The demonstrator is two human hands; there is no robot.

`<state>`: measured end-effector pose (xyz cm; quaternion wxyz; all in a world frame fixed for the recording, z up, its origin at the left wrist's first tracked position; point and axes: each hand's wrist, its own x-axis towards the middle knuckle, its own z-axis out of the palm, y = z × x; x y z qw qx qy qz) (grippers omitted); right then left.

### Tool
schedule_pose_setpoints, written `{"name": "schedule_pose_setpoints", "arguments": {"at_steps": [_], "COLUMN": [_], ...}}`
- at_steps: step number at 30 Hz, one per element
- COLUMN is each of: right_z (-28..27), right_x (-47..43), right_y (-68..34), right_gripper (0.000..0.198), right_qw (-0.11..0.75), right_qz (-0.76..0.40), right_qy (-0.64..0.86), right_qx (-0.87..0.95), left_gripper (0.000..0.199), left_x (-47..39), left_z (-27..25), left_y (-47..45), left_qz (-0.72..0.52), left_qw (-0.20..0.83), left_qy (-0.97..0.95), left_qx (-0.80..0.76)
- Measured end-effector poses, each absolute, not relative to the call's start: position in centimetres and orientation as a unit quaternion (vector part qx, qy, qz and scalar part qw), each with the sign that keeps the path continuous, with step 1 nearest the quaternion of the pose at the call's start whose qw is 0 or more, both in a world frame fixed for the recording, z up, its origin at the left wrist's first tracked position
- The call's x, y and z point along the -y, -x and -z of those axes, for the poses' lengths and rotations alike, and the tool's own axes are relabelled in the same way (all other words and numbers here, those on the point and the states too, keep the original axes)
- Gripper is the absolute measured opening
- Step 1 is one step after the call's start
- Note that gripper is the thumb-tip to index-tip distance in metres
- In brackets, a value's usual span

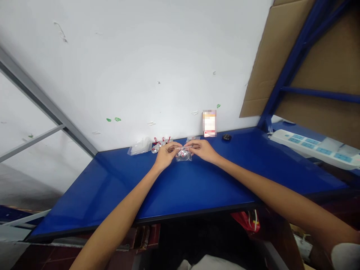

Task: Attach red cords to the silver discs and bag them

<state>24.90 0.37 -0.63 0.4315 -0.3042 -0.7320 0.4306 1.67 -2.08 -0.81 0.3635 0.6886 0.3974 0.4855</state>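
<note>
A small clear plastic bag [183, 157] hangs between my two hands, over the far middle of the blue table. Inside it is a round, shiny, silvery piece with a red cord; its exact kind is too small to make out. My left hand [166, 154] pinches the bag's top edge from the left. From the right, the fingers of my right hand [204, 150] close on the same top edge. Behind my left hand lie several silvery pieces with red cord loops [155, 147], partly hidden by it. A stack of clear plastic bags [140, 146] lies to their left.
Behind my right hand lies another clear packet [192, 139]. A blurred card [209, 123] leans on the white wall, with a small black object [226, 137] to its right. A white power strip [315, 148] runs along the table's right side, below a blue metal frame [292, 60].
</note>
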Motion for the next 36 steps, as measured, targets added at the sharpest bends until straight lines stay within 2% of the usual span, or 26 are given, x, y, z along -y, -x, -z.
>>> {"name": "schedule_pose_setpoints", "arguments": {"at_steps": [3, 6, 12, 15, 17, 20, 22, 25, 29, 31, 36], "right_z": [0.4, 0.3, 0.2, -0.1, -0.3, -0.2, 0.5, 1.9, 2.4, 1.7, -0.5], "right_x": [-0.2, 0.1, 0.4, 0.4, 0.1, -1.1, -2.4, -4.4, -5.9, -5.9, -5.2], "right_y": [-25.0, -25.1, -25.1, -25.4, -25.9, -26.9, -27.6, -27.9, -27.9, -28.4, -31.2], "right_gripper": [0.020, 0.022, 0.027, 0.028, 0.031, 0.041, 0.040, 0.050, 0.025, 0.022, 0.021], "right_qw": [0.456, 0.479, 0.499, 0.466, 0.438, 0.435, 0.427, 0.349, 0.276, 0.268, 0.292], "right_qz": [-0.384, -0.331, -0.250, -0.243, -0.251, -0.220, -0.130, -0.032, 0.011, 0.015, -0.032], "right_qy": [0.298, 0.289, 0.257, 0.241, 0.222, 0.244, 0.310, 0.363, 0.388, 0.399, 0.367], "right_qx": [0.746, 0.760, 0.789, 0.816, 0.834, 0.838, 0.839, 0.863, 0.879, 0.877, 0.883], "left_gripper": [0.025, 0.023, 0.043, 0.056, 0.053, 0.046, 0.042, 0.030, 0.011, 0.006, 0.017], "left_x": [2.4, 2.7, 3.0, 2.8, 2.5, 1.8, 1.4, 1.2, 0.4, -0.7, -4.5], "left_z": [0.2, -0.5, -0.2, 0.3, 0.6, 0.9, 1.1, 1.1, 0.3, -0.2, 0.2], "left_y": [-1.5, -1.2, -1.7, -2.0, -1.9, -1.2, -0.8, -0.7, -1.5, -2.3, -5.6], "left_qz": [-0.482, -0.463, -0.427, -0.429, -0.442, -0.473, -0.495, -0.514, -0.504, -0.478, -0.343], "left_qw": [0.358, 0.394, 0.519, 0.519, 0.501, 0.457, 0.407, 0.294, 0.151, 0.083, -0.010], "left_qy": [-0.702, -0.711, -0.631, -0.611, -0.602, -0.601, -0.614, -0.646, -0.683, -0.706, -0.759], "left_qx": [-0.383, -0.353, -0.387, -0.416, -0.436, -0.454, -0.462, -0.482, -0.508, -0.515, -0.554]}}
